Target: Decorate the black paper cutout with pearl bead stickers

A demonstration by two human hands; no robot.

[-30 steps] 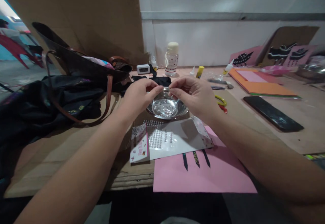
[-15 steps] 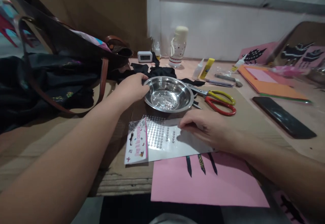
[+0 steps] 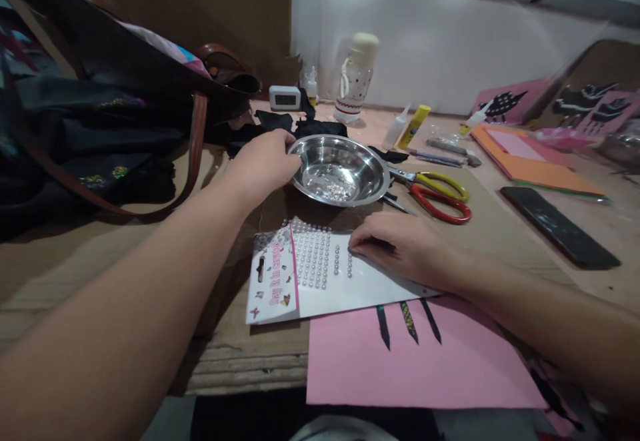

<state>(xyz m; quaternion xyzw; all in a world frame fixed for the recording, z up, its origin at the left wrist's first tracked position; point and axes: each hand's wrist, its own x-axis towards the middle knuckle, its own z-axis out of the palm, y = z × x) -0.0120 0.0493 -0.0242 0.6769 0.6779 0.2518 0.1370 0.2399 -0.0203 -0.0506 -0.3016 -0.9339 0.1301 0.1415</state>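
Observation:
My left hand (image 3: 267, 161) grips the near-left rim of a shiny steel bowl (image 3: 373, 184), thumb and fingers closed on it. Small shiny beads (image 3: 335, 191) lie in the bottom of the bowl. In front of it is a white sheet of stick-on pearls (image 3: 313, 258) with a printed header card (image 3: 273, 281). My right hand (image 3: 400, 248) rests on this sheet, its fingers pinched together at the top of a short pearl column; whether a pearl is between them is hidden. Partly under the sheet lies pink paper (image 3: 390, 378) bearing narrow, pointed dark strips (image 3: 410, 321).
Scissors (image 3: 440, 201) with red and yellow handles lie right of the bowl, a phone (image 3: 560, 228) beyond. Behind stand a bottle (image 3: 356, 78), a small clock (image 3: 285, 98), glue bottles and a glue stick (image 3: 415, 126). A dark bag (image 3: 150, 61) fills the left; coloured paper (image 3: 540, 161) lies right.
My right fingertips have shifted slightly left over the sheet, onto the short pearl column. My left hand keeps hold of the bowl's rim. The view has shifted a little.

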